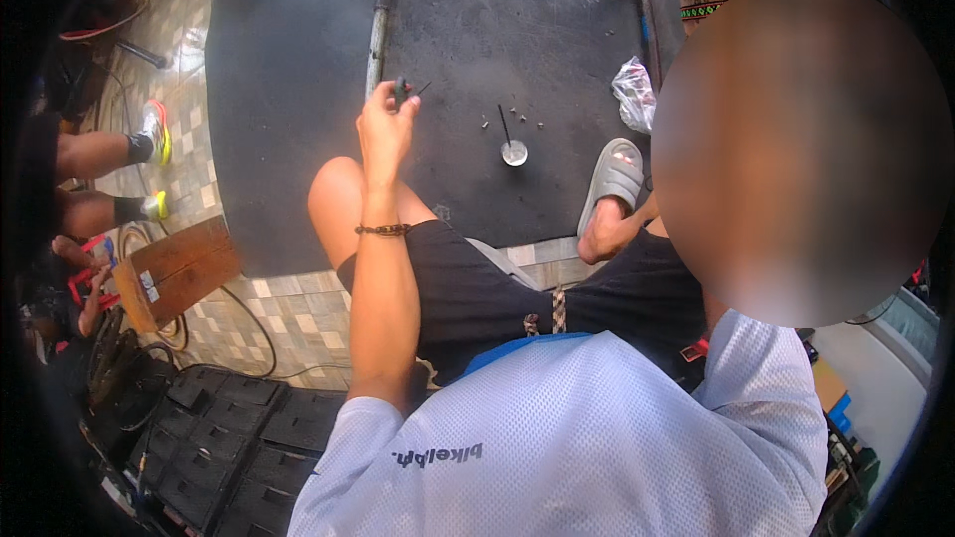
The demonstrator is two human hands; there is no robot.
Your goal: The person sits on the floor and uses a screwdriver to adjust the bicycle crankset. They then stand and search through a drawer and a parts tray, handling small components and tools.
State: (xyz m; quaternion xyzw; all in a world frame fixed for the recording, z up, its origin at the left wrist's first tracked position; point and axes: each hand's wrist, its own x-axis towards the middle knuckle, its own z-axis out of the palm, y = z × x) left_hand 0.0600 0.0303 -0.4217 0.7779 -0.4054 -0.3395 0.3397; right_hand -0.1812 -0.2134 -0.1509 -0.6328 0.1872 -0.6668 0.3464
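Observation:
My left hand (384,129) is raised over the black mat (468,40), closed on a small dark tool (401,90) with a thin dark rod sticking out, beside a long metal tube (383,5). A small round container (514,153) with a dark stick in it sits to the hand's right, with several small metal pieces (540,125) near it. My right hand is not visible; a large blurred patch covers the right side of the view.
A crumpled plastic bag (634,89) lies by my sandaled foot (612,184). A second tube (647,25) is behind it. At left are another person's legs (95,154), a wooden block (169,273), hoses (254,328) and black panels (219,438).

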